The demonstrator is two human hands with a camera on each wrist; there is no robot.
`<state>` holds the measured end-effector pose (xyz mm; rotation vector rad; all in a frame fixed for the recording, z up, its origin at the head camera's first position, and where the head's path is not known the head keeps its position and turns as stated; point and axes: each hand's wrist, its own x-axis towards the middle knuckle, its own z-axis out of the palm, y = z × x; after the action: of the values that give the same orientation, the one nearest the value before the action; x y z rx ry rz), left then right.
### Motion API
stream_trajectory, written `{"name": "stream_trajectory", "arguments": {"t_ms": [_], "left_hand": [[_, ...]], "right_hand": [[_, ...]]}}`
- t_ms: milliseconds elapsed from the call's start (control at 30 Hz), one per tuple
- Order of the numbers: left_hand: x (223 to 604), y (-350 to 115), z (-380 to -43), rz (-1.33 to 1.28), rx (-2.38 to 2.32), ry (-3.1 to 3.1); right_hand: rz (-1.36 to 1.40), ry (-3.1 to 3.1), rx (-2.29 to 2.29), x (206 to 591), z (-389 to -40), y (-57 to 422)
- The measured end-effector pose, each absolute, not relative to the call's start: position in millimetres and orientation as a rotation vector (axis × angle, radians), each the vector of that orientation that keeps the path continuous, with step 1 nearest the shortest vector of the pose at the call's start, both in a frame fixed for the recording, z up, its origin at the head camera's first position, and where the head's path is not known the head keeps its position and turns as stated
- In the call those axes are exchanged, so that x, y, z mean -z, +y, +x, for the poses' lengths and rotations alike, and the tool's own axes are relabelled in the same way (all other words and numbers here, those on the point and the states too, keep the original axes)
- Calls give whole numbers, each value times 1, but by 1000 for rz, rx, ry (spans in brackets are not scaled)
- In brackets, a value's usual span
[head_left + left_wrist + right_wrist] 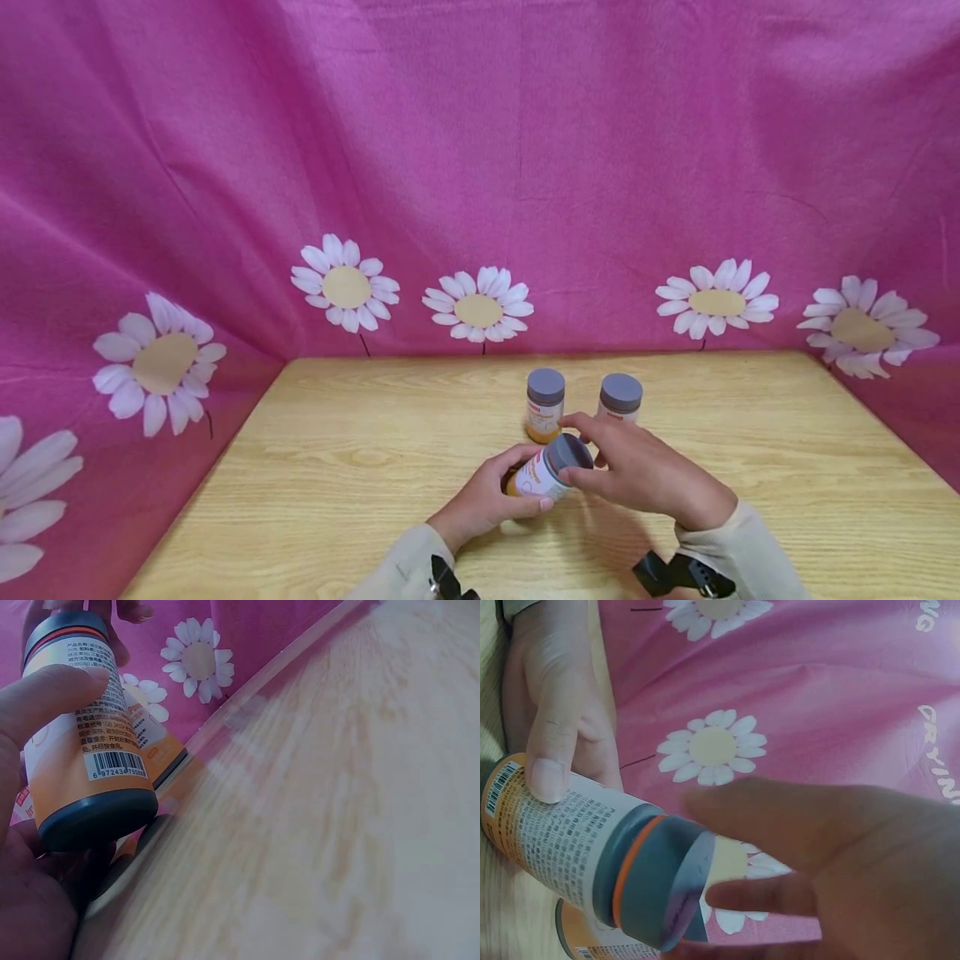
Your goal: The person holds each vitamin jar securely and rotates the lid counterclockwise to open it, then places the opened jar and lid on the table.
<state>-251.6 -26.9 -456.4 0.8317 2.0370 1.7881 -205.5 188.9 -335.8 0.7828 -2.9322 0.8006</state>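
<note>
My left hand [491,500] grips a white-and-orange pill bottle [534,477] with a grey lid, thumb across its label. The bottle tilts, its lid toward my right hand [637,471]. A thin orange ring [636,859] shows beneath the lid [667,881] in the right wrist view. There, the right thumb and fingers are spread around the lid end, with a gap between thumb and lid. In the left wrist view, the bottle's dark base [101,817] and barcode face the camera.
Two similar bottles stand upright behind my hands: one [545,407] at the middle, another [621,396] to its right, partly hidden by my right hand. The wooden table [337,450] ends at a pink curtain [585,167] with white daisies.
</note>
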Motion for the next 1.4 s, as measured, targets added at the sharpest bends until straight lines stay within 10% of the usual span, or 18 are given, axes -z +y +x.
{"name": "stream_trajectory", "arguments": {"t_ms": [433,1400], "left_hand": [[455,-28,-250,847,-1789,2030],[456,-29,-253,840,-1763,2058]], "right_hand": [[371,-2926,-650,338,-205,179],[835,-2904,-846,334,-206,192]]}}
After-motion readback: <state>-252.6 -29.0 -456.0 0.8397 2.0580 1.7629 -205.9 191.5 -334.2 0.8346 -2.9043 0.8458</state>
